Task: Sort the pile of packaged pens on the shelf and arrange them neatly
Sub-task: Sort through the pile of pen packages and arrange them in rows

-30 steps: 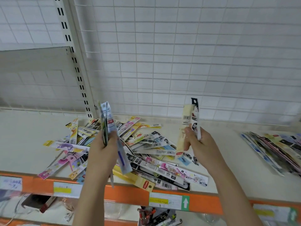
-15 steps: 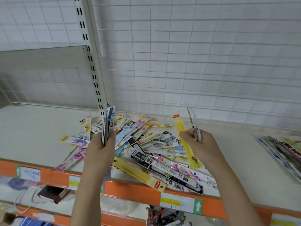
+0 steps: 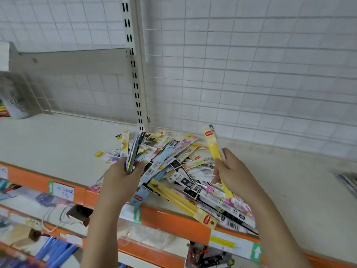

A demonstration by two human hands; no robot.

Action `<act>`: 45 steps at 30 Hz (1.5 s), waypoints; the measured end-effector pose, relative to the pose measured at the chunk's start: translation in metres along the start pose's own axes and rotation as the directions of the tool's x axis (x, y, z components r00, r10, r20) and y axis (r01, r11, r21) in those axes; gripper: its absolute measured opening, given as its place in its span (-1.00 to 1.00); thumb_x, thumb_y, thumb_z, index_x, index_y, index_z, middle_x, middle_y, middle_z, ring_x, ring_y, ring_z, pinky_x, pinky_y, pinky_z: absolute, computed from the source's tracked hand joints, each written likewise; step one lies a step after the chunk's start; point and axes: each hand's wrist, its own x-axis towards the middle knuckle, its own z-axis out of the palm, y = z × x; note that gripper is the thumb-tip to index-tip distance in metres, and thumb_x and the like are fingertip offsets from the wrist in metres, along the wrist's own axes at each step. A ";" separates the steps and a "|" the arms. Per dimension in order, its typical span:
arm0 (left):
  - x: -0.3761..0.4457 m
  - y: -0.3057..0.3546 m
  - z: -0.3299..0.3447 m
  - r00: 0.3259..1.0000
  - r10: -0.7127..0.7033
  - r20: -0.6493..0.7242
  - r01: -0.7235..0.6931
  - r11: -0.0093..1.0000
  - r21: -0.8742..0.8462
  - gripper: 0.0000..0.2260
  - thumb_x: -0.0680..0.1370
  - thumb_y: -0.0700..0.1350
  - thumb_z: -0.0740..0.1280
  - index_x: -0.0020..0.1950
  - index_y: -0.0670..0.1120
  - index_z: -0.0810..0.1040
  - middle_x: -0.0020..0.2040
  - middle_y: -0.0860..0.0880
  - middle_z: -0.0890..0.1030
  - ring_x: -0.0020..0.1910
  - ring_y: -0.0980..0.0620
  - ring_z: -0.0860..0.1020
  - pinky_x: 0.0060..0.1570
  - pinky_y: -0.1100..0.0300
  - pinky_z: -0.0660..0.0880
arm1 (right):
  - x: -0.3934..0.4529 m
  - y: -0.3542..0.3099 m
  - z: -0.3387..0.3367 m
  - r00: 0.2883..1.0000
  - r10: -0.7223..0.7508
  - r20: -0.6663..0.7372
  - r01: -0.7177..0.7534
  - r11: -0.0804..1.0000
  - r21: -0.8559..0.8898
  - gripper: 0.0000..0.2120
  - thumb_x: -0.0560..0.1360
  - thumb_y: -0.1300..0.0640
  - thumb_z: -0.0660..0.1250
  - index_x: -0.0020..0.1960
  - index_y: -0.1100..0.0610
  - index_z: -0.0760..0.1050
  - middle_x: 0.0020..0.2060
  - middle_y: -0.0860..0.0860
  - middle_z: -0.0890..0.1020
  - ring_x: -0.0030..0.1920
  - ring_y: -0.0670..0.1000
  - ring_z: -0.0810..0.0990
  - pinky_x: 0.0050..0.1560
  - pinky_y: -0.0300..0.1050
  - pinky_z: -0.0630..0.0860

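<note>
A loose pile of packaged pens (image 3: 179, 171) lies on the cream shelf (image 3: 58, 144), spilling over its orange front edge. My left hand (image 3: 120, 176) is shut on a thin stack of pen packs (image 3: 134, 151), held upright on edge above the pile's left side. Over the pile's right side, my right hand (image 3: 234, 175) grips a yellow pen pack (image 3: 213, 146) with a thinner dark pack behind it, both pointing up and back. A long yellow pack (image 3: 183, 204) lies at the front of the pile.
A second batch of packs (image 3: 347, 178) lies at the far right of the shelf, mostly cut off. A white wire grid backs the shelf, with a slotted upright post (image 3: 135, 74). Lower shelves hold blue pens (image 3: 56, 250) and other stock.
The view has swung left, so the pile and hands sit further right. My right hand has raised the yellow pack upright, alongside the thin dark pack. My left hand still holds its stack.
</note>
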 end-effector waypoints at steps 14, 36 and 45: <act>-0.004 0.002 0.019 0.998 0.025 0.060 -0.024 1.000 -0.013 -0.77 0.56 -0.06 0.27 -0.18 -0.21 0.50 -0.49 -0.02 0.28 -0.48 -0.02 0.26 -0.42 0.14 0.23 | -0.015 0.021 -0.005 0.915 0.173 0.364 -0.006 0.909 -0.417 -0.29 0.33 -0.16 0.48 0.41 -0.15 0.30 0.14 -0.15 0.52 0.09 -0.07 0.50 0.01 -0.20 0.44; -0.017 -0.007 0.037 0.978 0.163 0.133 -0.168 0.985 0.028 -0.73 0.56 -0.06 0.27 -0.30 -0.13 0.38 -0.50 0.00 0.26 -0.49 -0.01 0.25 -0.44 0.15 0.16 | -0.050 0.034 -0.028 0.998 0.056 0.008 -0.044 0.863 -0.504 -0.55 0.36 -0.41 0.23 -0.14 -0.01 0.41 -0.39 -0.10 0.49 -0.37 -0.12 0.47 -0.37 -0.19 0.29; -0.025 -0.012 0.051 0.958 0.231 0.170 -0.247 0.966 0.080 -0.70 0.56 -0.06 0.27 -0.34 -0.09 0.31 -0.47 -0.03 0.27 -0.47 -0.01 0.25 -0.45 0.20 0.14 | -0.054 0.043 -0.007 0.978 0.062 0.199 0.046 0.868 -0.495 -0.60 0.46 -0.29 0.23 -0.19 0.07 0.41 -0.36 -0.06 0.44 -0.39 -0.06 0.38 -0.35 -0.14 0.25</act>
